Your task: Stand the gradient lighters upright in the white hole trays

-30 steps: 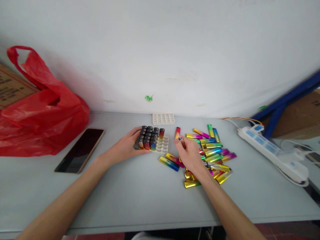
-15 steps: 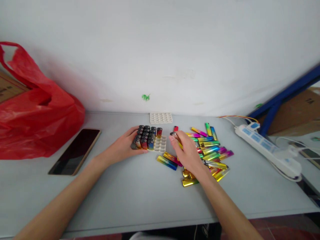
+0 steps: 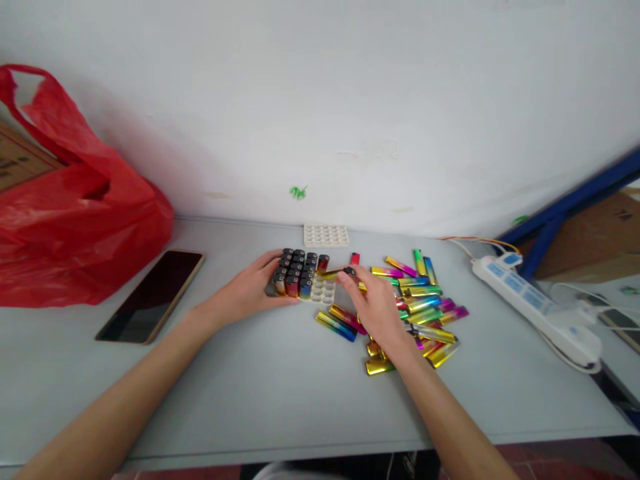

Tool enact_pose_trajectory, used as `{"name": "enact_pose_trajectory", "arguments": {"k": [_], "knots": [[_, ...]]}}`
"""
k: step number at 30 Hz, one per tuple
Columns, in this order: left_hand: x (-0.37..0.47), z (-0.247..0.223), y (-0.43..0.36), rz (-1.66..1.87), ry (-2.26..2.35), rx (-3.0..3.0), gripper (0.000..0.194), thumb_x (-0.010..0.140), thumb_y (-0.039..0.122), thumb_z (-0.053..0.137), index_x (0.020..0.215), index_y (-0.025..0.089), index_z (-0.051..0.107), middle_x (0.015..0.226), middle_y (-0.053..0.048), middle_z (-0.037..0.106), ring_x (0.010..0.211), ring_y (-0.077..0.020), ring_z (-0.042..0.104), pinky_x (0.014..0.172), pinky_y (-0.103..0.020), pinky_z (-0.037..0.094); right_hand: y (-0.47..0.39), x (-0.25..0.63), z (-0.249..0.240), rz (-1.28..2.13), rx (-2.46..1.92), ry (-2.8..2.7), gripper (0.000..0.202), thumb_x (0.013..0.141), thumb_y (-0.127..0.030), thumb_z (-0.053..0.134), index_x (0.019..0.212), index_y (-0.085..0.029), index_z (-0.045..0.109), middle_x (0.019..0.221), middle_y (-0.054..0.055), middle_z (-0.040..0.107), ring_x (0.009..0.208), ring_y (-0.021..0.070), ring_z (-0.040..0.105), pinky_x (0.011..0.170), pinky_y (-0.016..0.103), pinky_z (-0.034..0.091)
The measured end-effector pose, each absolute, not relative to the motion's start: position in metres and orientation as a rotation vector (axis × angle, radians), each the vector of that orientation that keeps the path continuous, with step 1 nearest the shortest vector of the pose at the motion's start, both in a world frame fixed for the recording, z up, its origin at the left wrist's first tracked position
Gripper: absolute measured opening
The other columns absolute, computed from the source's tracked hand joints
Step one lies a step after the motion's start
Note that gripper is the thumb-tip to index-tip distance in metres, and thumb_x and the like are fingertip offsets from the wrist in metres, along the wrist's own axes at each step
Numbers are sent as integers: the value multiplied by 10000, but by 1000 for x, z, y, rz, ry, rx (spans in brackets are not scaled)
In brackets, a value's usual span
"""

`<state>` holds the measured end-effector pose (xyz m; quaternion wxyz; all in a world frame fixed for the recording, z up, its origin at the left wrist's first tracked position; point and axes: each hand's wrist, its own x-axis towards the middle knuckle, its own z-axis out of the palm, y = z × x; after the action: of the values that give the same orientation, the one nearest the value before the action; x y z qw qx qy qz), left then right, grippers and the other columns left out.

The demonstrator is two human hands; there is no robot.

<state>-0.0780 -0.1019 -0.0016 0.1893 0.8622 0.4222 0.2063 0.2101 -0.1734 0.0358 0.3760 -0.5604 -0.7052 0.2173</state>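
My left hand (image 3: 250,287) is curled around the left side of a white tray with round-edged holes (image 3: 324,292). Upright lighters with black tops (image 3: 295,272) fill the tray's left rows, and one red lighter (image 3: 323,262) stands at the back of the following row. Between the thumb and fingers of my right hand (image 3: 373,300) is a yellowish lighter (image 3: 329,274), pinched near its black top. It lies tilted almost flat over the tray's right part, its far end pointing left. Loose shiny lighters (image 3: 423,300) lie in a pile beside and partly under my right hand.
A second white holed tray (image 3: 326,235) rests by the wall. To the left are a phone (image 3: 150,297) and a red plastic bag (image 3: 85,220). A white power strip (image 3: 535,310) with cables lies at the right, near a blue metal frame (image 3: 545,243).
My right hand has turned the lighter so its body now points left over the tray. My left hand stays on the tray; the whole view has shifted slightly.
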Motion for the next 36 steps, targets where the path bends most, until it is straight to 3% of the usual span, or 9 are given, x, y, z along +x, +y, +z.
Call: {"name": "enact_pose_trajectory", "arguments": {"k": [3,7,14,21,26,30,36], "knots": [[-78,-3,-101,578,1182,2425,842,844,756,760,1428,161,640,1590,-182,574,1461,-393,590,1299,-503,445,-168,207,28,507,-1445,-1899,278,1136,-410,514,1179,-212,704,1107,113,817,1028,294,758,925,385,532],[-78,-5,-100,590,1173,2421,819,859,751,738,1434,178,633,1589,-173,575,1459,-389,590,1305,-505,433,-162,201,24,393,-1432,-2090,282,1149,-380,487,1211,-201,697,1151,127,794,1078,297,730,962,403,527],[-79,-4,-100,579,1203,2389,811,821,731,775,1455,250,620,1612,-121,572,1452,-388,598,1309,-468,432,-155,189,31,108,-1534,-2215,299,1159,-384,478,1060,-191,684,1042,131,770,968,280,710,922,397,498],[-79,-4,-99,564,1217,2387,825,834,745,759,1445,210,620,1624,-154,550,1437,-399,610,1295,-496,444,-154,197,33,185,-1485,-2260,239,1156,-348,497,1115,-185,666,1048,114,768,974,269,716,860,353,500],[-79,-4,-98,574,1205,2368,813,831,743,760,1452,242,610,1613,-140,552,1443,-396,604,1296,-528,437,-155,184,33,-8,-1668,-2257,326,1153,-412,492,1096,-179,713,1032,141,789,979,290,724,908,407,480],[-79,-1,-99,584,1208,2354,766,834,730,744,1421,253,629,1581,-136,577,1419,-390,624,1285,-554,451,-156,183,33,20,-1722,-2295,308,1142,-376,529,1036,-181,742,986,120,796,962,286,721,926,428,474],[-79,-3,-99,625,1204,2414,764,812,714,782,1408,250,666,1563,-138,612,1385,-403,666,1250,-517,515,-154,215,30,18,-1749,-2122,246,1117,-279,567,1252,-191,754,1224,137,765,1146,300,691,1012,427,500]]}}
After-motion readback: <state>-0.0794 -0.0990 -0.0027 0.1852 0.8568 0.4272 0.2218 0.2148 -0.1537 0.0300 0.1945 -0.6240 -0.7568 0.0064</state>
